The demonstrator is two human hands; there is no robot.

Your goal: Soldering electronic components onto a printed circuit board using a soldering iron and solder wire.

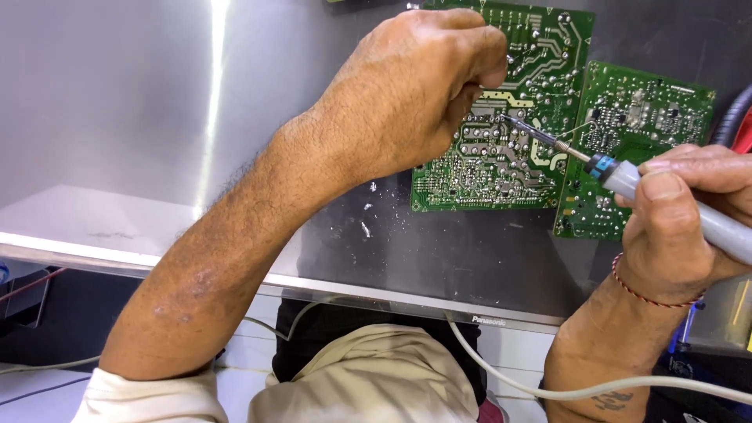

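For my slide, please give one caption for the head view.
Right hand touches soldering iron to green circuit board; left hand pinches above it.

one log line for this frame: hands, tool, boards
left hand: fist over larger green circuit board | right hand: grips soldering iron, tip on that board | smaller green board: beside it, untouched | surface: grey metal panel
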